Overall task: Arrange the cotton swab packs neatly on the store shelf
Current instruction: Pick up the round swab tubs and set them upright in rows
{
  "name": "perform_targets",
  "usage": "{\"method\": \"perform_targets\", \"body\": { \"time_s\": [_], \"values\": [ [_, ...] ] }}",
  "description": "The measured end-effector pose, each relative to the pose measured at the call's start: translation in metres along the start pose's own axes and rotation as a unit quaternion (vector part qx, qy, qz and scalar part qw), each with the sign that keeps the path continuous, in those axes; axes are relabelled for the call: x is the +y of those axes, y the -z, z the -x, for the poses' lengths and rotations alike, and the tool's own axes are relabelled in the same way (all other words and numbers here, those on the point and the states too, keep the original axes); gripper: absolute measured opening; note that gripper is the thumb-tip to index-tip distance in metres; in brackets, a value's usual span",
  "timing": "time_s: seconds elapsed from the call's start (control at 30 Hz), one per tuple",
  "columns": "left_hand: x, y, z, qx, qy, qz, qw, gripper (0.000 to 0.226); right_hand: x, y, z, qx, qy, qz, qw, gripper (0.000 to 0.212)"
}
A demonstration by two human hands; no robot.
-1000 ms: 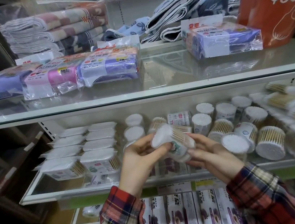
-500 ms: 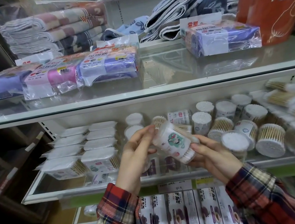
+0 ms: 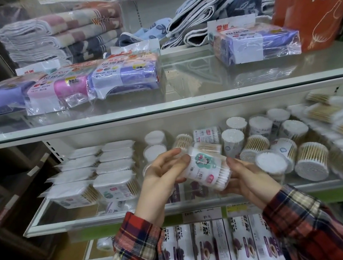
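I hold a round clear tub of cotton swabs (image 3: 204, 167) tilted on its side in front of the middle glass shelf (image 3: 112, 215). My left hand (image 3: 161, 175) cups its upper left end with thumb and fingers curled round it. My right hand (image 3: 245, 176) supports the lower right end from below, fingers curled under it. Behind it stand several round swab tubs (image 3: 233, 141), some upright and some lying over, such as one wooden-stick tub (image 3: 311, 160). Flat rectangular swab packs (image 3: 116, 186) sit in two tidy rows on the left.
Bagged wooden swab packs (image 3: 329, 112) are piled at the shelf's right end. The upper shelf (image 3: 184, 103) carries wrapped bag rolls (image 3: 123, 79), folded towels (image 3: 60, 35) and an orange box (image 3: 312, 13). Cling wrap boxes (image 3: 207, 248) stand on the lower shelf.
The tub has been turned in my hands, so its printed label now faces me and its swab end points down right. Both hands stayed in front of the shelf.
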State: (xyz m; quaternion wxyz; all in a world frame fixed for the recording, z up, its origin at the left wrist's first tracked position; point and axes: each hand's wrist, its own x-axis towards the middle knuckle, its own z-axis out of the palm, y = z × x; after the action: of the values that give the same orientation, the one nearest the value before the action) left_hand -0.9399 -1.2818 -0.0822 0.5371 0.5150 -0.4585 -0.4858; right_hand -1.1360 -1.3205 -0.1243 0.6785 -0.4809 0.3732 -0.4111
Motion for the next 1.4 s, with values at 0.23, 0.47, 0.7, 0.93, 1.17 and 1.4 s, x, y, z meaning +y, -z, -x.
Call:
{"method": "perform_targets", "body": {
  "time_s": [0.23, 0.47, 0.7, 0.93, 1.17, 1.4],
  "values": [
    [-0.007, -0.004, 0.008, 0.018, 0.036, 0.066, 0.997, 0.057, -0.001, 0.003, 0.000, 0.009, 0.013, 0.033, 0.999, 0.067],
    [-0.032, -0.017, 0.021, 0.031, 0.089, 0.145, 0.985, 0.053, 0.005, 0.011, 0.001, 0.021, 0.040, 0.063, 0.997, 0.093],
    [-0.036, -0.020, 0.022, -0.004, 0.098, 0.157, 0.983, 0.047, -0.004, 0.011, -0.002, 0.044, 0.061, 0.061, 0.995, 0.087],
    [-0.036, -0.015, 0.022, -0.013, 0.055, 0.062, 0.997, 0.051, -0.021, 0.007, -0.008, 0.025, 0.071, 0.086, 0.993, 0.061],
    [-0.028, -0.019, 0.022, 0.011, -0.007, -0.018, 1.000, 0.051, -0.029, -0.006, -0.015, 0.006, 0.087, 0.120, 0.989, 0.065],
    [-0.001, -0.007, 0.009, 0.035, -0.021, -0.010, 0.999, 0.061, -0.040, -0.027, -0.029, -0.002, 0.082, 0.110, 0.991, 0.080]
  ]
}}
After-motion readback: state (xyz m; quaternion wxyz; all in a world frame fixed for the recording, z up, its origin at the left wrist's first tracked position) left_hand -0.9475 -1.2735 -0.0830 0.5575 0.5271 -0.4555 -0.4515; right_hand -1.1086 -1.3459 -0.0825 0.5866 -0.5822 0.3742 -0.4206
